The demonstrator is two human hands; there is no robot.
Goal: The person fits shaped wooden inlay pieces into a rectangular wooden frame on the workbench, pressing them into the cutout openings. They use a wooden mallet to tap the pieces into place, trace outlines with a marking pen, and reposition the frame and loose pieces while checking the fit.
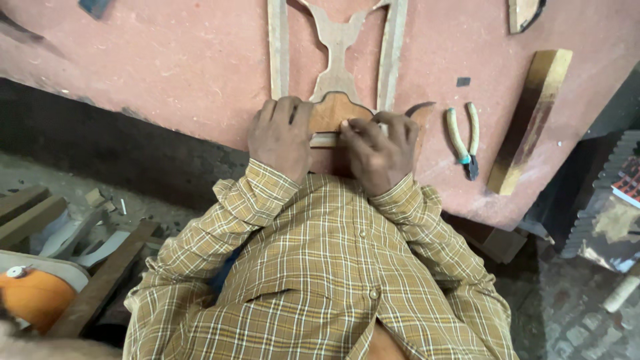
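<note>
At the reddish-brown workbench's near edge, the left hand and right hand together gripped, apparently, the small curved brown wooden piece lying between them.

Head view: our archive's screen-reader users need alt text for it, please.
Both of a person's hands, left hand and right hand, press on a curved wooden piece of a chair-back frame lying on a reddish workbench. Pliers and a wooden block lie to the right.
</note>
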